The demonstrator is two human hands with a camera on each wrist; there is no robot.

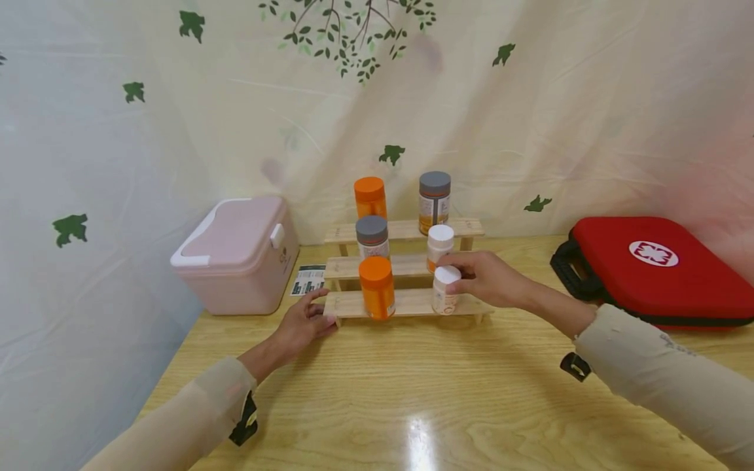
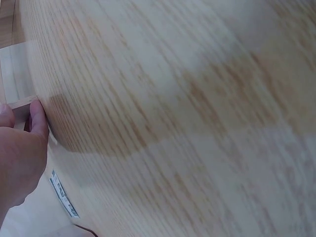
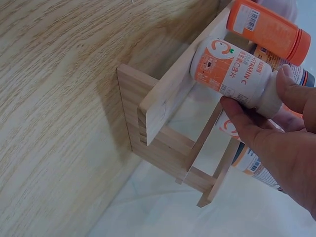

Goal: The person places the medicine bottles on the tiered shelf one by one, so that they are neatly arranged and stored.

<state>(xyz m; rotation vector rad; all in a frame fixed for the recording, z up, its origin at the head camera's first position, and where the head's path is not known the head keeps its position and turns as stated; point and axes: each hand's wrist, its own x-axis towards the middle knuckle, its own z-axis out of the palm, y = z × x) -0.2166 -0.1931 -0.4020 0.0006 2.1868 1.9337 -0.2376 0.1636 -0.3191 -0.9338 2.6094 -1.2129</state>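
My right hand (image 1: 491, 278) pinches the white cap of a vitamin C bottle (image 1: 445, 297); the right wrist view shows its orange and white label (image 3: 232, 71). That bottle stands upright at the right of the front step of a wooden tiered rack (image 1: 412, 302). With thumb and fingers, my left hand (image 1: 303, 327) grips the left end of the same step, as the left wrist view also shows at the shelf end (image 2: 23, 106). On the front step's left is an orange bottle (image 1: 377, 288). Behind are a grey-capped bottle (image 1: 372, 235) and another white-capped bottle (image 1: 440, 245).
The top step bears an orange bottle (image 1: 370, 196) and a grey-capped bottle (image 1: 434, 203). A pink lidded box (image 1: 241, 261) stands left, with a printed card (image 1: 308, 279) beside it. At right lies a red first-aid case (image 1: 660, 275). A patterned cloth (image 1: 330, 131) hangs behind the table.
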